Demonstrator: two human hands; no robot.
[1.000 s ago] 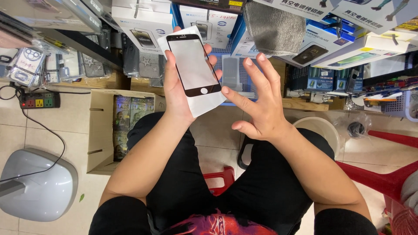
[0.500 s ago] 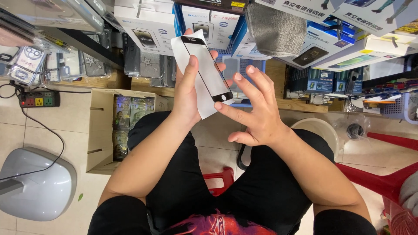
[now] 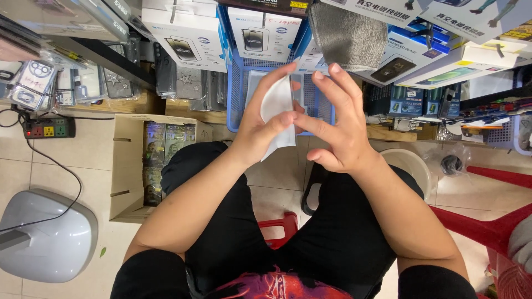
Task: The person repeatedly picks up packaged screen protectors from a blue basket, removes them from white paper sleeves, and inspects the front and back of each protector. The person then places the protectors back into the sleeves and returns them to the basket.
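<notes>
My left hand grips a flat phone-shaped screen protector on a white backing sheet, held upright and turned so only its white side faces me. My right hand is beside it, fingers spread, with the index fingertip touching the sheet's lower right edge. Both forearms rise from my lap; I sit in black trousers.
A blue plastic basket and boxed screen protectors fill the shelf ahead. An open cardboard box of packets stands left, with a power strip and a grey device. Red stools and a white bucket are right.
The left hand has rotated the protector from black face toward me to edge-on, then white back showing. The right hand has closed in and now touches it.
</notes>
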